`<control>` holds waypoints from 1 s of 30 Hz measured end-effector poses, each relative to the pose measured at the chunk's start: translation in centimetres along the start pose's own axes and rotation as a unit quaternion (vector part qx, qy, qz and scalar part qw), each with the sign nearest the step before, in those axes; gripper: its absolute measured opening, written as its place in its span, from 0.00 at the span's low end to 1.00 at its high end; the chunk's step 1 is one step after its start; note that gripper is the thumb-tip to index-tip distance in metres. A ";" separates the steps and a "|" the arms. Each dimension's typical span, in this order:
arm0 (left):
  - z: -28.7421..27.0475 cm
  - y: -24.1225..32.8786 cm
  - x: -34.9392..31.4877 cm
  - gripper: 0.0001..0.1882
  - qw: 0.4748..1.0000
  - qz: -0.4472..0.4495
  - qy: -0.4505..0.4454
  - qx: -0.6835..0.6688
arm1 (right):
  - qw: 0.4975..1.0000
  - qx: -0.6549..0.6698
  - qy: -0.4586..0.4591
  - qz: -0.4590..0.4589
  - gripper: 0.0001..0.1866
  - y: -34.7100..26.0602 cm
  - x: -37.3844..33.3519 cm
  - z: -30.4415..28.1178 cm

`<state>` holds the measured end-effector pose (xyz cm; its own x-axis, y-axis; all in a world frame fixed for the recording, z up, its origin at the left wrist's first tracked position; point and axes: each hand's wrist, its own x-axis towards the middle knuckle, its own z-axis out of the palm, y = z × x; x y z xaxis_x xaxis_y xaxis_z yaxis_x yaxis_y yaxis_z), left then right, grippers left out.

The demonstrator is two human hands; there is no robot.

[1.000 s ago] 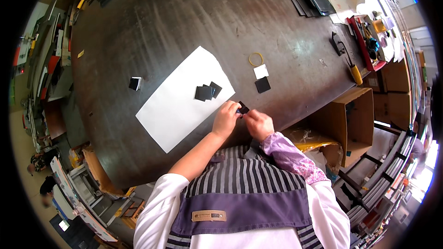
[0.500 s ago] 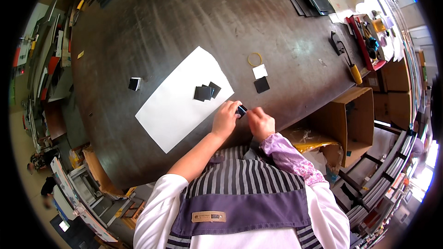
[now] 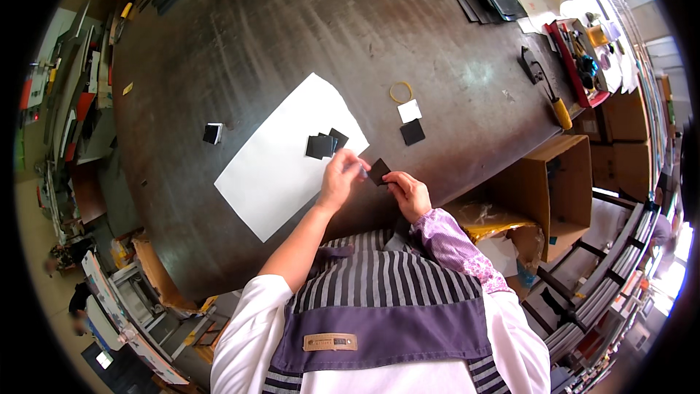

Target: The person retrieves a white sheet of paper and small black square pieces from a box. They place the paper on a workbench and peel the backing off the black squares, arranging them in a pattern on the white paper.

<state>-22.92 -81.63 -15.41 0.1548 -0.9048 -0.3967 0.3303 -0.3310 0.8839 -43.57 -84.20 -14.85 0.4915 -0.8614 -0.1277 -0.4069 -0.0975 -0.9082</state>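
My right hand (image 3: 409, 195) pinches a small dark square piece (image 3: 378, 171) by its lower right edge. Just left of it, my left hand (image 3: 340, 181) is closed, its fingertips together and slightly blurred. A pale bluish bit shows at those fingertips, too small and smeared to name. Beyond my left hand, several black square pieces (image 3: 319, 147) lie overlapping on a white sheet of paper (image 3: 270, 168). Right of the sheet, a black square (image 3: 412, 131), a white square (image 3: 409, 110) and a yellow rubber band (image 3: 400, 92) lie in a row.
All this lies on a large dark table (image 3: 292, 29). A small stack of black and white squares (image 3: 212, 133) sits left of the paper. A yellow-handled tool (image 3: 560, 112) and a red tray of tools (image 3: 581, 66) are at the right edge. An open cardboard box (image 3: 561, 197) stands beside the table.
My left hand has moved up and left, away from the dark square. The square now stays in my right hand, turned so that its flat face shows.
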 end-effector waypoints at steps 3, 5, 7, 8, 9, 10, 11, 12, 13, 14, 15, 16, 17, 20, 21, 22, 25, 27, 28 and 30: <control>0.6 1.6 -0.5 0.08 0.974 0.056 0.025 0.219 | 1.000 0.007 -0.009 0.012 0.09 0.0 0.0 0.0; 1.9 1.3 -0.5 0.15 0.893 0.103 0.055 0.435 | 1.000 -0.004 -0.012 0.009 0.09 -0.1 0.1 -0.1; 2.1 0.1 -0.2 0.18 0.828 0.167 0.065 0.531 | 0.999 0.043 -0.009 0.031 0.09 0.0 0.0 -0.1; 2.3 0.0 -0.2 0.19 0.827 0.122 0.053 0.546 | 0.994 0.095 -0.006 0.054 0.09 0.5 -0.3 0.0; 2.5 0.0 -0.1 0.18 0.828 0.136 0.065 0.541 | 0.986 0.147 -0.002 0.077 0.09 0.8 -0.4 -0.1; 2.6 -0.1 -0.4 0.17 0.828 0.146 0.077 0.536 | 0.982 0.164 0.009 0.089 0.09 0.7 -0.6 -0.1; 2.6 -0.2 -0.6 0.16 0.828 0.156 0.089 0.532 | 0.978 0.180 0.020 0.101 0.09 0.4 -0.8 -0.3; 2.6 -0.2 -0.7 0.15 0.838 0.149 0.084 0.518 | 0.973 0.197 0.032 0.113 0.08 0.3 -0.9 -0.4; 2.5 -0.1 -0.8 0.13 0.847 0.141 0.079 0.506 | 0.974 0.194 0.044 0.107 0.08 0.3 -0.9 -0.5; 2.5 -0.1 -0.9 0.11 0.857 0.133 0.075 0.493 | 0.974 0.192 0.044 0.112 0.08 0.3 -1.0 -0.6; 2.5 0.0 -1.0 0.09 0.863 0.125 0.077 0.484 | 0.974 0.189 0.045 0.116 0.08 0.3 -1.0 -0.6; 2.6 0.0 -1.0 0.07 0.869 0.118 0.078 0.474 | 0.974 0.186 0.046 0.120 0.08 0.2 -1.0 -0.7; 2.7 0.1 -1.0 0.06 0.875 0.111 0.079 0.465 | 0.978 0.170 0.047 0.107 0.08 0.2 -1.0 -0.7; 2.5 -0.6 -0.9 0.05 0.872 0.146 0.088 0.459 | 0.988 0.130 0.048 0.067 0.08 0.2 -0.8 -0.4; 2.4 -0.8 -0.9 0.05 0.868 0.155 0.085 0.463 | 0.990 0.122 0.049 0.054 0.08 0.3 -0.7 -0.2; 2.3 -0.8 -0.9 0.04 0.865 0.165 0.083 0.468 | 0.991 0.113 0.051 0.041 0.08 0.4 -0.6 0.0; 1.9 -0.1 -0.8 0.10 0.853 0.210 0.098 0.467 | 0.996 0.067 0.051 0.010 0.09 0.5 -0.4 0.2; 1.4 1.4 -0.7 0.18 0.856 0.177 0.126 0.470 | 0.997 0.048 0.053 -0.013 0.09 0.4 -0.1 0.1; 1.2 2.6 -0.5 0.18 0.891 0.179 0.179 0.377 | 0.997 0.039 0.054 -0.024 0.09 0.3 -0.1 0.0; -1.4 3.1 0.0 0.15 0.893 0.195 0.223 0.339 | 0.998 -0.023 0.057 -0.035 0.09 -0.4 -0.1 -0.5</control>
<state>-20.60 -82.33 -13.02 0.5399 -0.8403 0.0485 -0.4461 -0.2368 0.8631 -43.84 -84.35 -14.26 0.4308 -0.9023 -0.0164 -0.4113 -0.1801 -0.8935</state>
